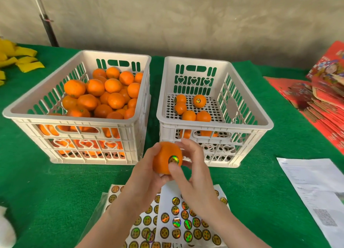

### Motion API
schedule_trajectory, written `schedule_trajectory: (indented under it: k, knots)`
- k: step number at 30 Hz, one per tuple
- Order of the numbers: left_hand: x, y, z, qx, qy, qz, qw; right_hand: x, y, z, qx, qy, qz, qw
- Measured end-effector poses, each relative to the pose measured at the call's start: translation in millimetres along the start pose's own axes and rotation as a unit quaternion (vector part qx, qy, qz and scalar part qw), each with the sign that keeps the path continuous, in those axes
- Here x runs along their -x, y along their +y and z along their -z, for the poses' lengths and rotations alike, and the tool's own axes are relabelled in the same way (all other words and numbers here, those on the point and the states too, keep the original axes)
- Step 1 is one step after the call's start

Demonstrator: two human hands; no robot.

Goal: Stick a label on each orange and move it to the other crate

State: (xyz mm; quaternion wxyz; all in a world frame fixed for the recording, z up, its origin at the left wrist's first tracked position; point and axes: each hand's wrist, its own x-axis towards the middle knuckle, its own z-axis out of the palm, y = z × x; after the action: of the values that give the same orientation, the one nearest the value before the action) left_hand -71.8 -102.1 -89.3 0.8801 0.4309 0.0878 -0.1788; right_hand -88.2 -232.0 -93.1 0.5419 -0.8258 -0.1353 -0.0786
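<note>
**Status.** The orange (163, 152) is held above the desk (55, 192), in front of the gap between the two crates. The left grip (147, 173) grasps it from the 9 o'clock side, fingers curled under and round it. The right grip (193, 177) grasps it from 3 o'clock: the thumb presses at the lower edge of the label (173, 160) and the fingers curve round the far side. The label sits on the face turned to the camera.

**Layout, from the orange.** The full crate (80, 120) is at 10 o'clock. The other crate (242, 127) is at 1 o'clock and holds a few oranges, one (199, 101) with its label visible. The label sheets (176, 219) are at 6 o'clock, under both forearms.

**Step.** Judged as pressing down; the transfer is not yet done.

**Faults to expect.**
- Label edge lifts: likely if the thumb bonds only the lower edge to the curved peel.
- Orange drops or rolls: likely if one grip releases before the other has a full hold.
- Strike on the near rim: likely if the lift to 1 o'clock is too low.
- Sheets dragged or labels creased: likely if the forearms slide across them.
</note>
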Motion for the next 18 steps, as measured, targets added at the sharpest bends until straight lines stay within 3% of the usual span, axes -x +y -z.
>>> schedule_trajectory:
  k: [3,5,8,10,12,14,16,18]
  knots:
    - [4,14,-7,-0.086,0.023,-0.034,0.995,-12,-11,-1,0.001,-0.027,-0.003,1.0]
    - [4,34,-13,-0.236,0.05,-0.103,0.965,-28,-22,2,0.017,0.0,0.035,0.999]
    - [-18,83,-6,-0.407,0.091,-0.282,0.864,-67,-42,16,0.024,0.021,0.077,0.997]
    - [-51,117,11,-0.513,0.182,-0.352,0.761,-104,-49,28,0.03,0.031,0.049,0.998]
    - [-87,141,34,-0.634,0.256,-0.322,0.655,-151,-46,38,0.081,0.033,0.01,0.996]
    - [-114,148,56,-0.725,0.269,-0.238,0.588,-199,-26,44,0.173,-0.001,-0.037,0.984]
    - [-126,147,67,-0.769,0.248,-0.174,0.563,-236,1,43,0.281,-0.095,-0.097,0.95]
    - [-131,147,72,-0.778,0.231,-0.161,0.561,-260,32,35,0.402,-0.232,-0.136,0.875]
